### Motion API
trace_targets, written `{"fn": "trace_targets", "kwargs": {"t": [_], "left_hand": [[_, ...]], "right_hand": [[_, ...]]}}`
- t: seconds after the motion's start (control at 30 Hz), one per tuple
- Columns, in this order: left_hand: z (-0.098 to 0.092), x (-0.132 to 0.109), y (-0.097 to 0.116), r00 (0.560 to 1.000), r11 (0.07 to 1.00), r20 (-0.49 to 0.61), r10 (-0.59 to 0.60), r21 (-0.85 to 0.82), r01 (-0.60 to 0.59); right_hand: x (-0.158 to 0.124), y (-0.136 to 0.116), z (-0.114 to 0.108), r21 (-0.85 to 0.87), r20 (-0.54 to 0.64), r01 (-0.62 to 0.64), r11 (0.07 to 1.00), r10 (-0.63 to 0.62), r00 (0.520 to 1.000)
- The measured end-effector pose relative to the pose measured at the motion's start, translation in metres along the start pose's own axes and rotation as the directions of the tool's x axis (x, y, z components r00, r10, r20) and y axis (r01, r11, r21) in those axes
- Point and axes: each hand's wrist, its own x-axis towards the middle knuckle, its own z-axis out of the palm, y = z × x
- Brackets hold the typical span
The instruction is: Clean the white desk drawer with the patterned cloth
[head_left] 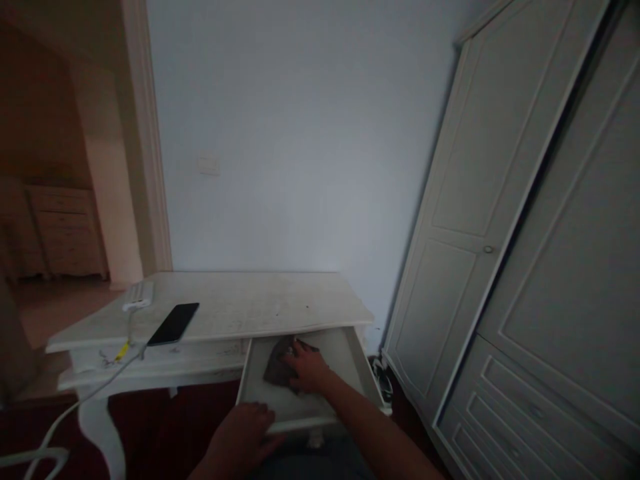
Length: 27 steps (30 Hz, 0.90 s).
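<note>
A dark grey cloth (278, 363) lies bunched on the floor of a pulled-out white drawer (350, 373). My right hand (307, 367) reaches into the drawer and presses on the cloth, its fingers bent around part of it. At the drawer's front left corner is my left hand (245, 427), its fingers curled over the edge and its thumb along the front. Part of the drawer front is hidden behind my hands and forearm.
The drawer belongs to a white table (260, 300). On its left lie a black phone (175, 324) and a white power strip (139, 295), with a white cable (95, 390) hanging down. A wardrobe (450, 233) stands right; shoes (381, 379) are on the floor beside the drawer.
</note>
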Motion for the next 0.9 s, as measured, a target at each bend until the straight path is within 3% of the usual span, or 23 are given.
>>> {"fn": "trace_targets", "kwargs": {"t": [0.13, 0.3, 0.4, 0.47, 0.57, 0.67, 0.8, 0.9], "left_hand": [[0.004, 0.0, -0.003, 1.0, 1.0, 0.007, 0.012, 0.002, -0.012], [0.008, 0.002, -0.005, 1.0, 1.0, -0.007, 0.006, -0.029, -0.006], [0.007, 0.002, -0.004, 1.0, 1.0, 0.013, 0.003, -0.029, -0.002], [0.005, 0.002, -0.002, 1.0, 1.0, 0.006, -0.003, -0.03, 0.003], [0.004, 0.001, 0.0, 1.0, 1.0, -0.012, -0.013, -0.025, 0.012], [0.002, 0.0, 0.001, 1.0, 1.0, 0.004, -0.016, -0.021, 0.016], [-0.001, 0.0, 0.002, 1.0, 0.999, 0.017, -0.006, -0.038, 0.007], [-0.002, 0.0, 0.002, 1.0, 0.999, 0.022, -0.009, -0.037, 0.01]], "right_hand": [[-0.01, 0.02, -0.007, 0.066, -0.024, -0.258, 0.964, 0.26, 0.965], [-0.029, 0.045, -0.013, 0.098, -0.095, -0.508, 0.856, 0.516, 0.851], [-0.031, 0.05, -0.012, 0.125, -0.133, -0.603, 0.788, 0.615, 0.777], [-0.025, 0.046, -0.011, 0.141, -0.141, -0.618, 0.774, 0.633, 0.761], [-0.009, 0.028, -0.007, 0.161, -0.135, -0.589, 0.792, 0.609, 0.781], [0.012, -0.001, 0.0, 0.183, -0.111, -0.492, 0.851, 0.515, 0.85], [0.033, -0.035, 0.011, 0.199, -0.017, -0.275, 0.941, 0.284, 0.959], [0.033, -0.038, 0.012, 0.212, 0.09, -0.035, 0.977, 0.016, 0.996]]}}
